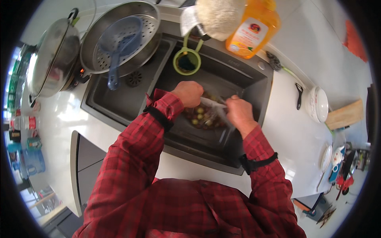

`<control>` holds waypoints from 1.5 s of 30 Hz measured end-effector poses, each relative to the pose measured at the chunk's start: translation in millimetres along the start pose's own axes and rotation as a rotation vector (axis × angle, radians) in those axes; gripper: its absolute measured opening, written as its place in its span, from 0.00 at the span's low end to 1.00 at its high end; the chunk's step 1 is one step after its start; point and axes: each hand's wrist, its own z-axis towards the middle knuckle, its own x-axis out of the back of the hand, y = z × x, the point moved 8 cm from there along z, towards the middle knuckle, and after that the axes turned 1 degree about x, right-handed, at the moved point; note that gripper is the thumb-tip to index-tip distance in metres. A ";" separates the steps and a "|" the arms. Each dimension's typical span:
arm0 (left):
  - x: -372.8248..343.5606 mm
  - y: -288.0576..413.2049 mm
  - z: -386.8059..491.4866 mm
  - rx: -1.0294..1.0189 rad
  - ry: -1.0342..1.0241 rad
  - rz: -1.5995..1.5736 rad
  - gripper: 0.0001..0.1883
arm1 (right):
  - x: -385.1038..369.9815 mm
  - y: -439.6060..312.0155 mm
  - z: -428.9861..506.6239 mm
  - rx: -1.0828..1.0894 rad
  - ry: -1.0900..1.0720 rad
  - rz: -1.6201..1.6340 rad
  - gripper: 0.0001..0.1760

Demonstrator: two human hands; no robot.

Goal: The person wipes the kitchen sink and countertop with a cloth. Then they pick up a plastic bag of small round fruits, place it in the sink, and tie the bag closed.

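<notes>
Over the right basin of a dark double sink [208, 159], my left hand [188, 93] and my right hand [239, 113] each grip the edge of a clear plastic bag [212, 103], which is stretched between them. Both hands are closed on it. Below and partly inside the bag lie small round fruits [200, 114], some yellow-green and some reddish brown; the blurred plastic hides whether they are all in the bag. Just beyond my left hand, a green round strainer [187, 62] hangs at the faucet.
A steel colander [148, 26] with a blue plastic strainer [113, 65] in it overlaps the left basin. A lidded wok [49, 59] stands farther left. An orange detergent bottle [253, 29] is behind the sink. A black peeler [299, 95] and white bowls [321, 104] lie right.
</notes>
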 end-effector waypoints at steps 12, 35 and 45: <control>-9.5 10.4 5.7 0.073 0.034 -0.032 0.22 | -36.4 -32.5 4.0 0.067 -0.084 0.136 0.36; 24.8 -17.7 -28.8 0.179 0.279 -0.550 0.14 | 7.3 45.7 -44.4 -0.573 0.056 1.290 0.11; 35.5 -11.8 -74.0 0.176 0.314 -0.953 0.06 | 16.7 53.7 -78.1 -0.523 0.155 1.728 0.10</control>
